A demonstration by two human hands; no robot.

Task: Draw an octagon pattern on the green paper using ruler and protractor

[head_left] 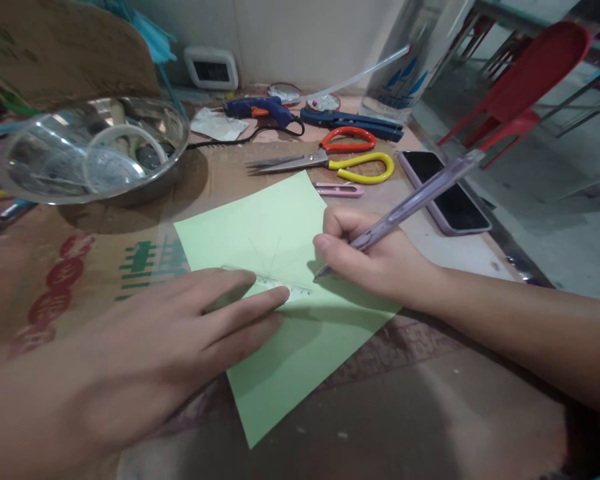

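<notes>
Cardboard-covered table (80, 267) by a red chair (530, 73) — right fingers (330, 250) pinch a pen (420, 193), left fingers (250, 307) flat on ruler (295, 288).

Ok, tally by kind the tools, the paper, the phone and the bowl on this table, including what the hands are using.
Pens: 1, in the right hand
Rulers: 1, under the left hand
Scissors: 1
Pink snips: 1
Glue guns: 1
Blue-handled tool, kind unclear: 1
Green paper sheets: 1
Phones: 1
Bowls: 1
Total: 9
</notes>
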